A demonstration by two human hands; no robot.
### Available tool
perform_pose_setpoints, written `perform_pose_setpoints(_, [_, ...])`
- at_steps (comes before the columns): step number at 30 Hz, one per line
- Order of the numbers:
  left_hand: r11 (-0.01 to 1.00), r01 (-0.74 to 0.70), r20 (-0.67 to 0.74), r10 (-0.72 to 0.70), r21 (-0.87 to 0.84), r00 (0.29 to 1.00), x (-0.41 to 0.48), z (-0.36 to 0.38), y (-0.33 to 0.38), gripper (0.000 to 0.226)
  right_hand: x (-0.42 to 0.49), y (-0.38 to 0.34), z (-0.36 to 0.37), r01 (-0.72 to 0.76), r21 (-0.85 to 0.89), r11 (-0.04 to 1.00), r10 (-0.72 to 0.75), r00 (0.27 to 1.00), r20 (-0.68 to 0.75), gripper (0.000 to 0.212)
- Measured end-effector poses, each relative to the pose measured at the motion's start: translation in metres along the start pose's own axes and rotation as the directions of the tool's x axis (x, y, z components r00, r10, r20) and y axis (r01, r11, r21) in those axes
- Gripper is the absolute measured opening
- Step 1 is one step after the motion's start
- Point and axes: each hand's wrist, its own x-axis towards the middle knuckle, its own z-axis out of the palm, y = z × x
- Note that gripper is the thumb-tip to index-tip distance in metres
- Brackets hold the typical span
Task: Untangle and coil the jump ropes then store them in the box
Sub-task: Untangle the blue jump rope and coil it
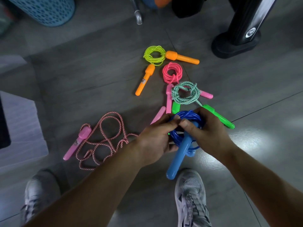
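My left hand and my right hand both grip a coiled blue jump rope above the floor; its blue handle hangs down between them. On the floor beyond lie a coiled yellow rope with orange handles, a coiled pink rope, and a coiled green-and-white rope with green handles. A red-and-white rope with pink handles lies loose and uncoiled at the left.
My two grey shoes stand on the grey tiled floor. A pale box sits at the left edge. A blue perforated basket stands at the top left, a black stand base at the top right.
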Motion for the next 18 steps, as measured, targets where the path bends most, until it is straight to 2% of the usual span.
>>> perform_pose_setpoints(3, [1.000,0.031,0.026,-0.031,-0.003,0.999,0.000,-0.004,0.002,0.040,0.003,-0.008,0.004,-0.064,0.088,0.994,0.066,0.998,-0.013,0.057])
perform_pose_setpoints(6, [0.998,0.062,0.023,-0.062,0.002,0.998,0.000,-0.007,0.003,0.052,0.005,-0.007,0.007,-0.143,0.156,0.977,0.150,0.988,-0.032,0.048])
perform_pose_setpoints(9, [0.999,0.037,0.072,-0.040,0.037,0.997,-0.001,-0.012,0.004,0.048,0.007,-0.005,0.004,-0.199,0.237,0.951,0.202,0.979,0.011,0.034])
perform_pose_setpoints(12, [0.992,-0.003,0.124,-0.013,0.127,0.992,-0.003,-0.015,0.001,0.058,0.006,-0.001,0.001,-0.199,0.284,0.938,0.202,0.979,0.021,0.012])
perform_pose_setpoints(16, [0.985,-0.018,0.118,-0.002,0.169,0.993,0.000,-0.010,-0.007,0.046,0.004,0.000,0.007,-0.135,0.217,0.967,0.145,0.989,-0.035,0.018])
perform_pose_setpoints(18, [0.986,-0.027,0.102,0.010,0.165,0.995,0.001,-0.010,-0.009,0.043,0.005,-0.002,0.008,-0.121,0.230,0.966,0.129,0.992,-0.018,0.018])
